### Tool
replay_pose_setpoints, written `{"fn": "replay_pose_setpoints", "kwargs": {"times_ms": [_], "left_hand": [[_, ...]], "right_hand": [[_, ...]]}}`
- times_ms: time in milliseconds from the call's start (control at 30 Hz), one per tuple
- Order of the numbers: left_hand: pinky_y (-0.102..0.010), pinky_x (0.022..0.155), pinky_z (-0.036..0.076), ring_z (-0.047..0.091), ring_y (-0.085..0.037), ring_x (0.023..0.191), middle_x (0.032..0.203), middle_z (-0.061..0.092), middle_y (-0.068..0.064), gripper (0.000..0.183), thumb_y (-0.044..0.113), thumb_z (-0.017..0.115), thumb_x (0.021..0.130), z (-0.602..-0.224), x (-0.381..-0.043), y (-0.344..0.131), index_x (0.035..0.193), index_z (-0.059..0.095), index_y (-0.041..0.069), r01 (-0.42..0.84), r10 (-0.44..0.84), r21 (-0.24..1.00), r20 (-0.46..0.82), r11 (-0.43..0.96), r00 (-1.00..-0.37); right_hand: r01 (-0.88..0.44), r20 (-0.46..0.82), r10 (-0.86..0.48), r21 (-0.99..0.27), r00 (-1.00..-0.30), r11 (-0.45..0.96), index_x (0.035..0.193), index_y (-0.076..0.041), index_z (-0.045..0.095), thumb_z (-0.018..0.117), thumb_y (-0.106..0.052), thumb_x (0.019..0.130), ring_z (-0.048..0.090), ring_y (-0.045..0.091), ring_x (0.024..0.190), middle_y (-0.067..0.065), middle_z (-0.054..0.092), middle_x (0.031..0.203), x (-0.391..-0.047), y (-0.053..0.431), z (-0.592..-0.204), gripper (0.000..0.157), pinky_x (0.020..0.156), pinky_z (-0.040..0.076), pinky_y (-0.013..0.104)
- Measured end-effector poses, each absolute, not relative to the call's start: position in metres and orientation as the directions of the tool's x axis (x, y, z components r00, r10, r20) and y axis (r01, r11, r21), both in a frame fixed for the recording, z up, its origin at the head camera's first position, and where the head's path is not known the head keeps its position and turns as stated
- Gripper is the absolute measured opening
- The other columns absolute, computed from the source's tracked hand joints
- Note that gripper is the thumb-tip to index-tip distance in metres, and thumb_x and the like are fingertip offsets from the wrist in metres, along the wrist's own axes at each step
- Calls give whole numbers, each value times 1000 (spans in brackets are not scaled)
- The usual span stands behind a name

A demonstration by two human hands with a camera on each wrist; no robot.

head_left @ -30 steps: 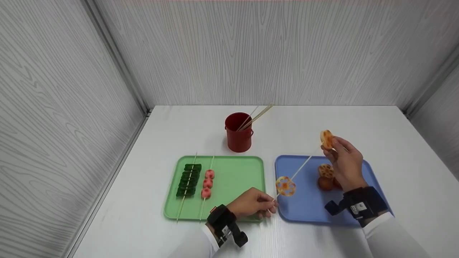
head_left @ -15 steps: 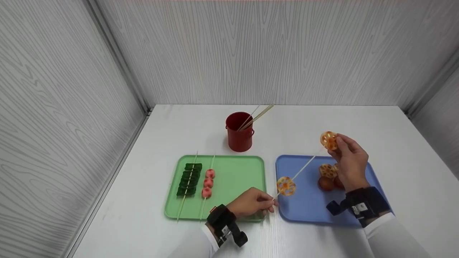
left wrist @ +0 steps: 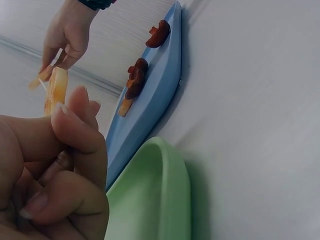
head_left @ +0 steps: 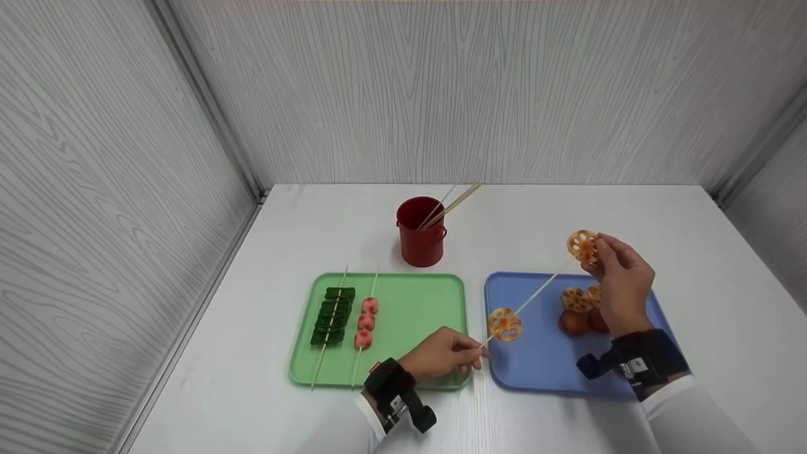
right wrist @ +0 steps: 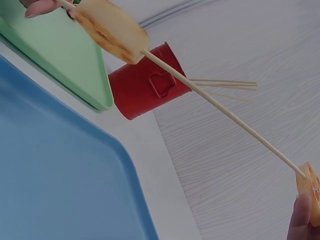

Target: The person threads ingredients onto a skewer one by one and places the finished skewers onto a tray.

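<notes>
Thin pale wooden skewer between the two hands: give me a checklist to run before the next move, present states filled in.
1. Left hand has the thin pale wooden skewer: ok, pinched near one end.
2. Near round orange-brown lotus root slice threaded: ok, the skewer runs through it.
3. Right hand has the far round orange-brown lotus root slice: ok, pinched at its edge.
4. Skewer tip lined up with the far slice: ok, it meets the edge in the right wrist view.
5. Tip depth inside the far slice: cannot tell, hidden.
6. Slices together: not ok, bare skewer separates them.
</notes>
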State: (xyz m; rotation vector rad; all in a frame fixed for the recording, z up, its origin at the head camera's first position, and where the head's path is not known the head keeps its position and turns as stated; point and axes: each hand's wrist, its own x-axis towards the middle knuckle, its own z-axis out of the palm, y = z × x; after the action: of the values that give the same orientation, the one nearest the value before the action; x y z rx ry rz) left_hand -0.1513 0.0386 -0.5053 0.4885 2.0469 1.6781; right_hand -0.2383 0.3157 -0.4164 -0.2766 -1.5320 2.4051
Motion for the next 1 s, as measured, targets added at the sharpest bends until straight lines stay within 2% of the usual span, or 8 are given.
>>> {"fn": "replay_pose_setpoints", "kwargs": {"times_ms": [300, 433, 733, 1000], "left_hand": [[-15, 56, 42, 52, -6, 61, 92, 71, -20, 18, 4, 59, 96, -504, -151, 40, 106, 73, -4, -18, 517, 979, -123, 204, -847], [-15, 56, 42, 52, -4, 61, 96, 70, -22, 18, 2, 59, 96, -503, -151, 41, 106, 72, -4, -37, 511, 981, -132, 191, -850], [-15, 57, 43, 54, -4, 64, 105, 71, -18, 17, 0, 60, 95, -504, -150, 38, 105, 72, -5, -43, 500, 980, -137, 194, -855], [-14, 57, 43, 52, -1, 61, 92, 71, -21, 18, 3, 59, 96, -503, -152, 39, 105, 72, -5, 18, 516, 981, -85, 193, -852]], "right_hand": [[-111, -17, 348, -933, -937, -343, 118, 3, 65, 67, -10, 91, 64, 15, 83, 9, 61, 106, -237, 315, -415, 30, 68, 57, 22], [-100, -27, 356, -937, -934, -334, 119, 2, 65, 67, -12, 91, 64, 15, 86, 8, 61, 107, -237, 317, -416, 32, 69, 57, 22], [-80, -23, 335, -954, -942, -290, 120, 1, 64, 68, -15, 91, 65, 14, 87, 7, 62, 107, -237, 320, -419, 34, 72, 57, 22], [-120, 41, 295, -960, -955, -253, 116, 4, 66, 68, -10, 91, 66, 14, 81, 7, 64, 102, -233, 309, -425, 29, 67, 57, 22]]}}
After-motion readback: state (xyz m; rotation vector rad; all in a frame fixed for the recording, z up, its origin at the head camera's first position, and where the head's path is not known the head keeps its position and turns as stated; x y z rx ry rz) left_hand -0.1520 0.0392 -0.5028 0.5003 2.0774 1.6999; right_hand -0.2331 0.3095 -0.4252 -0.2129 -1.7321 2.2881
